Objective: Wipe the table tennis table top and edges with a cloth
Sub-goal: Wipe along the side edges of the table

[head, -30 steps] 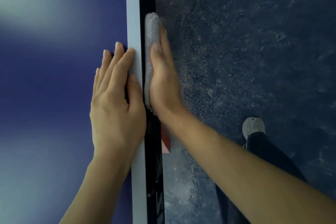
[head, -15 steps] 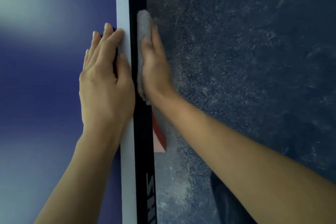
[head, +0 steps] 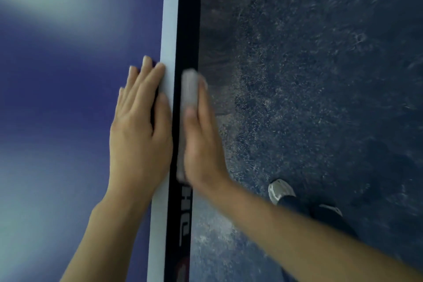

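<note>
— Risk first: what could go wrong along this edge [head: 186, 30]?

— I'd guess the cloth [head: 189, 89] slips out or rolls off the black side of the bench [head: 68, 110], since only flat pressure pins it there.

— How does the right hand [head: 201, 144] have it?

— Fingers straight, thumb laid along it, pressing the grey cloth against the side face. Nothing curls round it.

— And the left hand [head: 139, 137]?

— Flat and spread on the blue top, thumb on the white line [head: 169, 30], holding nothing. A shoe [head: 280, 190] shows on the floor [head: 320, 75] to the right.
</note>
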